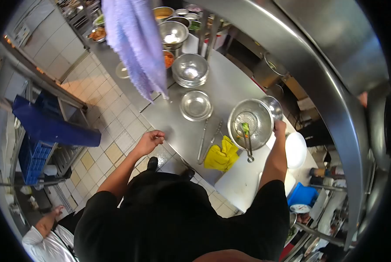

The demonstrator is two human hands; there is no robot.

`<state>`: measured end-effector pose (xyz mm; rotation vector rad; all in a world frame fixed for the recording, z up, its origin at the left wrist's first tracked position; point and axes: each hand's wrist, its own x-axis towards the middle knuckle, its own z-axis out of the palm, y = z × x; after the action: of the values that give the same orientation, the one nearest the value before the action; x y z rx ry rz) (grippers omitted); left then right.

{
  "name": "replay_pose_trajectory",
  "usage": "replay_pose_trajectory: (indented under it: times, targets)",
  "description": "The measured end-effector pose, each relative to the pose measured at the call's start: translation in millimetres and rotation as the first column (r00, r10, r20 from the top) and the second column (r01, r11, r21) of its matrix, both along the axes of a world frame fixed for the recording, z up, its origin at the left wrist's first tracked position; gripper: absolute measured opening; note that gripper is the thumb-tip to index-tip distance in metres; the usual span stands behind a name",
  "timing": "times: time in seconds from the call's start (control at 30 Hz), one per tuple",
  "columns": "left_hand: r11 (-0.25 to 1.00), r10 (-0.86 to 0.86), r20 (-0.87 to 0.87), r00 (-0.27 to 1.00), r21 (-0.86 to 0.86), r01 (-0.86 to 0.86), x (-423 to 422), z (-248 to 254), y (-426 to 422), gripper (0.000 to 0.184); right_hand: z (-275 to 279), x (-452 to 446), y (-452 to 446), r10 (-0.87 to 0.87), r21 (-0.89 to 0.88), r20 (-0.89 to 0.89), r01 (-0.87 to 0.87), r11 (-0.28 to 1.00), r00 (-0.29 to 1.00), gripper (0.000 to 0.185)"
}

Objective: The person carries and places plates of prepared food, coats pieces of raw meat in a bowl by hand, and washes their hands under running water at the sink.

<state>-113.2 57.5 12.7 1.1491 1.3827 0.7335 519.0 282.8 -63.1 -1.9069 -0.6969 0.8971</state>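
My right hand (280, 127) is closed on the right rim of a large steel mixing bowl (262, 114). Inside that bowl, a pair of tongs (249, 146) leans over the near rim, with bits of green food (245, 127) at its far end. Loosely curled and holding nothing I can see, my left hand (151, 140) hangs in the air by the table's left edge. On the steel table (173, 124) between my hands lie a second pair of tongs (201, 142) and a crumpled yellow cloth or glove (221, 156).
Steel plates (196, 105) and stacked steel bowls (190, 70) stand farther back. A white bowl (296, 150) sits right of a white board (239, 185). A lilac towel (136, 48) hangs ahead. Another person's arm (46, 222) shows at lower left; blue crates (34, 161) stand left.
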Motion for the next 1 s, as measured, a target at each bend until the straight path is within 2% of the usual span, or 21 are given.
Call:
replay_pose_trajectory:
  times: [0.03,0.07,0.17,0.27,0.37,0.47,0.57,0.67,0.77,0.8,0.9,1.0]
  targets:
    - [1.000,0.024,-0.018,1.000,-0.011,-0.024,-12.1,-0.9,-9.5,0.020,-2.6,5.3,2.2,0.026,0.013,0.033,-0.027,1.000,0.999,0.005]
    - [0.999,0.049,-0.035,0.998,-0.019,-0.050,-25.1,-1.0,-16.6,0.020,9.6,-0.6,2.5,0.001,0.042,0.029,-0.003,0.999,1.000,0.008]
    - [0.993,0.089,-0.133,0.987,-0.069,-0.099,-65.4,-4.1,-40.0,0.022,61.8,-22.3,-0.7,-0.067,0.218,0.034,0.058,0.974,0.997,0.018]
    - [0.988,0.132,-0.129,0.983,-0.067,-0.142,-102.7,-13.7,-53.0,0.022,131.5,-77.0,-4.1,-0.024,0.302,-0.016,0.027,0.953,1.000,0.022]
    - [0.987,0.146,-0.140,0.979,-0.043,-0.153,-129.8,-9.4,-52.1,0.022,165.3,-141.3,2.0,0.106,0.356,-0.056,-0.079,0.931,0.993,0.024]
    - [0.988,0.150,-0.093,0.984,-0.036,-0.153,-157.3,-4.0,-35.6,0.022,181.2,-220.4,5.5,0.228,0.287,-0.123,-0.186,0.940,0.966,0.010]
    - [0.993,0.115,-0.039,0.993,0.018,-0.114,-199.7,-21.9,-2.6,0.022,170.8,-295.2,11.7,0.352,0.211,-0.271,-0.301,0.930,0.896,0.009]
    - [0.995,0.066,0.050,0.997,0.069,-0.070,-244.7,-30.6,39.1,0.022,160.9,-367.2,12.9,0.304,0.158,-0.355,-0.264,0.951,0.884,0.014]
    - [0.983,0.053,0.033,0.998,0.172,-0.057,-292.6,-33.7,75.5,0.022,165.2,-434.7,10.1,0.201,0.172,-0.365,-0.147,0.974,0.909,0.015]
    - [0.982,0.045,0.037,0.998,0.181,-0.051,-310.8,-27.6,82.9,0.023,137.6,-431.1,22.2,0.223,0.301,-0.428,-0.095,0.949,0.876,0.020]
    - [0.981,0.042,0.055,0.998,0.185,-0.051,-359.2,-4.6,97.6,0.024,116.7,-450.3,31.6,0.131,0.408,-0.403,0.050,0.912,0.906,0.022]
    - [0.991,0.080,0.068,0.994,0.104,-0.087,-414.1,-13.3,98.1,0.024,105.7,-472.3,11.5,0.037,0.486,-0.342,0.143,0.862,0.939,0.023]
